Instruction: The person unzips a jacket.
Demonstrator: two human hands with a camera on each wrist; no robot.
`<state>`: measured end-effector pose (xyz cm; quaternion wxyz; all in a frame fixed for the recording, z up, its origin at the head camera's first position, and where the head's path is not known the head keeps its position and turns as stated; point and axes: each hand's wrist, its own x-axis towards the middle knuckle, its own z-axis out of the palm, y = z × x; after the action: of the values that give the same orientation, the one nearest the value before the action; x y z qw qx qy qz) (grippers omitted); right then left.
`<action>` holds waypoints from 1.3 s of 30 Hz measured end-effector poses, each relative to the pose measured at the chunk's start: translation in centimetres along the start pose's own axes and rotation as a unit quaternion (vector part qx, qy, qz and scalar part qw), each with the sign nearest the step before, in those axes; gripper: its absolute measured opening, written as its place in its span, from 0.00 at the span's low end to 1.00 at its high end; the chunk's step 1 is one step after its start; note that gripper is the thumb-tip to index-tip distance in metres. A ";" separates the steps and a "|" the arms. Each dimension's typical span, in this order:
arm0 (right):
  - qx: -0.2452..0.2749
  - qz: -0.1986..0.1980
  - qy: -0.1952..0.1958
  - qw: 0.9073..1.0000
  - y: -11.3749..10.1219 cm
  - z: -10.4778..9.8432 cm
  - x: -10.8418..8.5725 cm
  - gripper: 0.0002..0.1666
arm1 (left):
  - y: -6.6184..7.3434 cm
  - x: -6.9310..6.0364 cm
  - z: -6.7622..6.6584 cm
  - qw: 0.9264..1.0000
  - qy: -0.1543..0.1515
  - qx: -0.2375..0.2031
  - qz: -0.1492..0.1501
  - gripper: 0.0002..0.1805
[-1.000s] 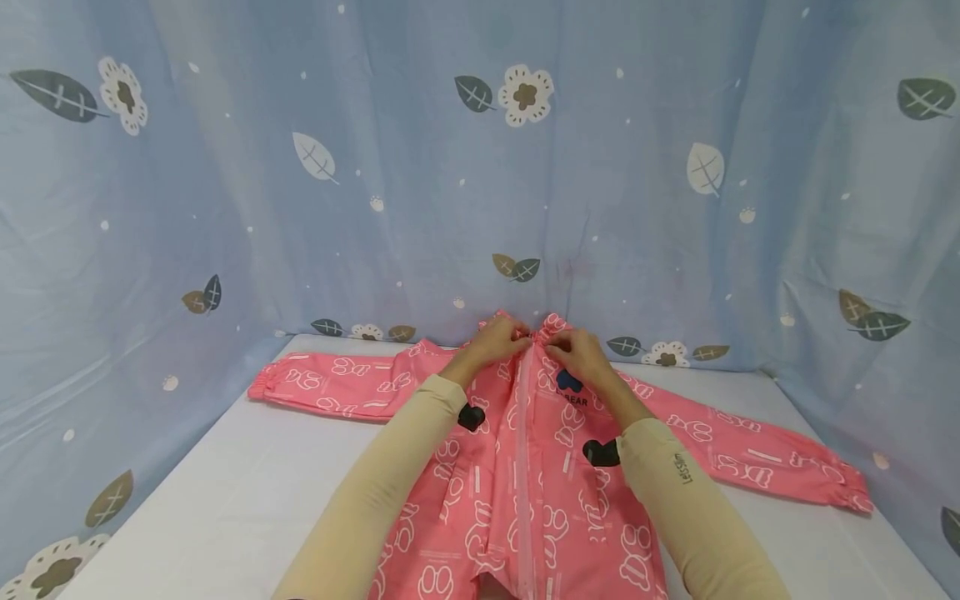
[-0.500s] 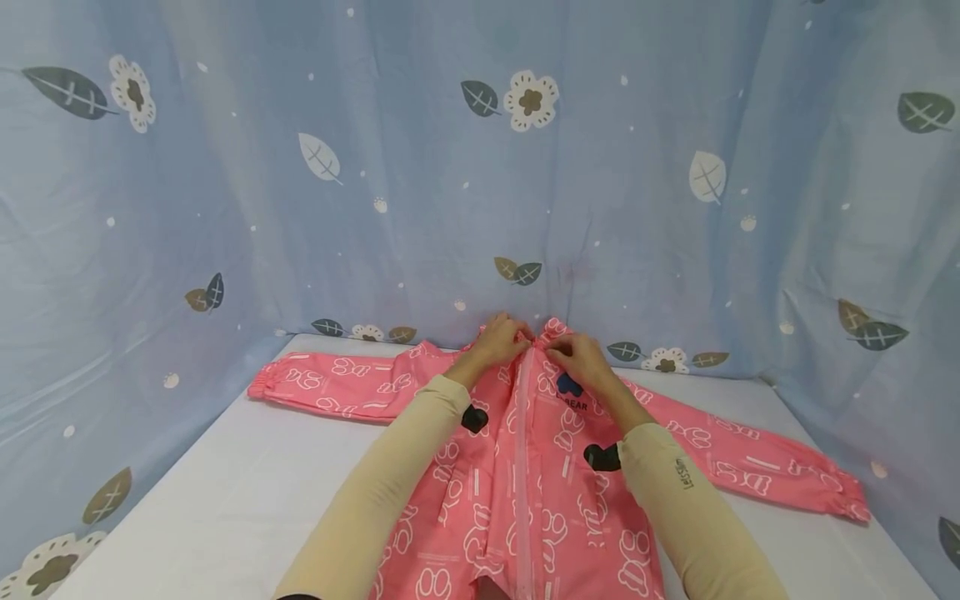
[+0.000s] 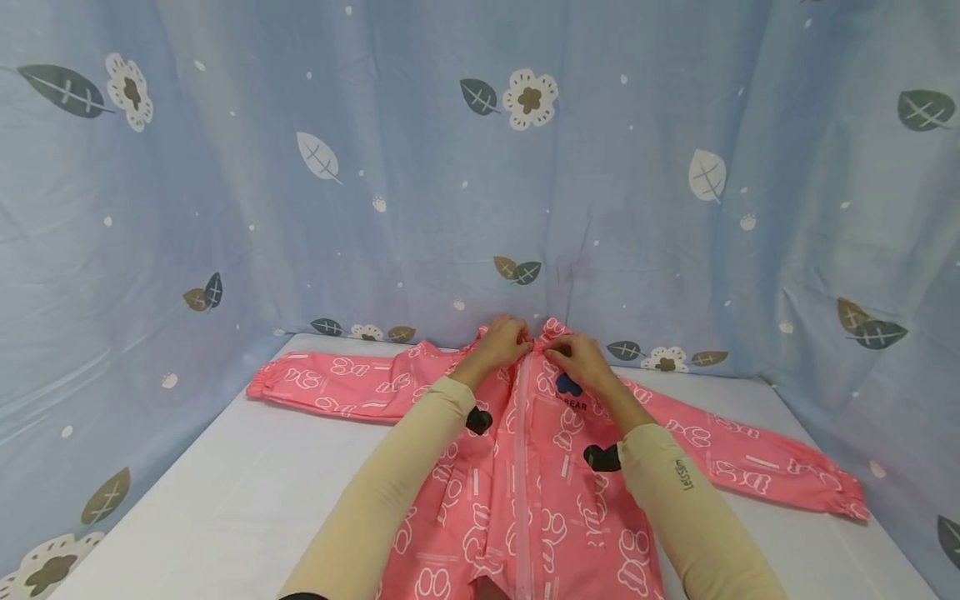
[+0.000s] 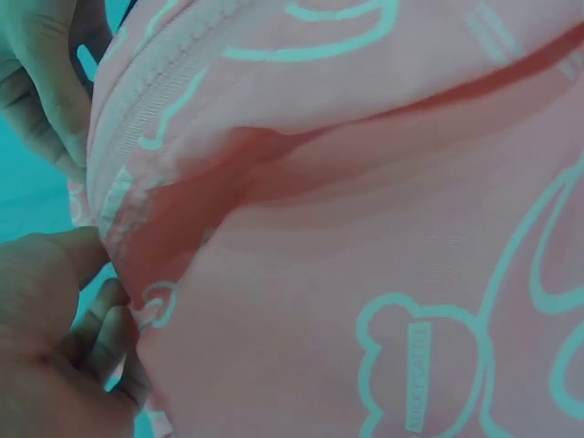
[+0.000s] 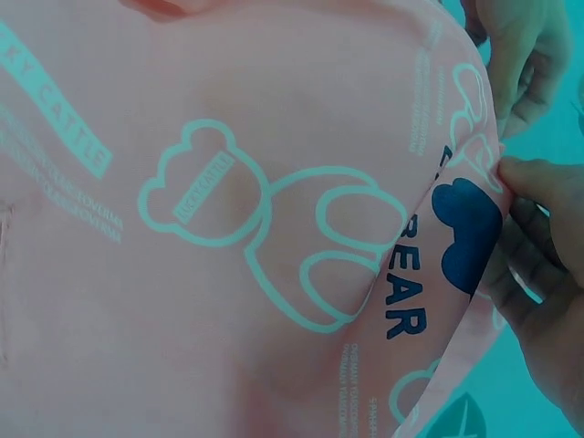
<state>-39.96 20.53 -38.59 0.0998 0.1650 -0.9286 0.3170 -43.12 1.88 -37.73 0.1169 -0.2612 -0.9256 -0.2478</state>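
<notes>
A pink zip-up jacket (image 3: 570, 517) with white bear outlines lies spread on its back, front up, sleeves out to both sides. Its front zip (image 3: 522, 467) runs down the middle. At the collar my left hand (image 3: 500, 343) pinches the fabric edge by the zip's top. Just to its right, my right hand (image 3: 581, 358) pinches the other side of the neckline between thumb and fingers, above a dark blue bear print (image 5: 467, 235). The fingertips nearly meet, and the zip pull is hidden between them. In the left wrist view the jacket front (image 4: 365, 237) bulges in a fold.
Under the jacket is a white tabletop (image 3: 225, 500). A blue curtain (image 3: 420, 167) with leaf and flower prints hangs behind and along both sides. The left sleeve on view (image 3: 322, 383) and the right one (image 3: 772, 462) reach towards the table's sides.
The head view has shifted slightly. My left forearm has moved a little to the right, while both hands stay at the collar. The jacket lies almost the same.
</notes>
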 end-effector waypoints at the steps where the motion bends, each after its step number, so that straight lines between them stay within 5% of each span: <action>1: 0.000 0.001 0.000 1.000 0.0 0.0 0.0 0.13 | -0.1 0.0 0.1 1.000 0.001 -0.002 -0.001 0.06; 10: 0.004 0.001 -0.004 1.000 -0.1 -0.1 -0.1 0.14 | -0.4 0.4 0.7 0.999 0.018 0.017 0.036 0.07; 18: -0.002 -0.005 0.001 1.000 0.0 0.2 0.0 0.13 | -0.6 0.5 1.1 0.994 0.001 0.100 0.049 0.08; 26: -0.009 -0.006 -0.006 1.000 0.1 0.3 0.0 0.13 | -0.4 0.2 1.2 0.981 0.023 0.176 0.082 0.09; 32: -0.011 -0.012 0.001 1.000 0.1 0.1 0.1 0.12 | -0.6 -0.1 1.2 0.984 0.030 0.152 0.087 0.09; 39: -0.007 0.004 -0.013 1.000 0.0 0.2 0.0 0.14 | -0.8 -0.5 1.0 0.990 -0.032 0.098 0.092 0.09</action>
<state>-40.00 20.42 -38.78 0.0872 0.1644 -0.9328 0.3087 -43.20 1.65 -39.09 0.1347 -0.3403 -0.9207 -0.1359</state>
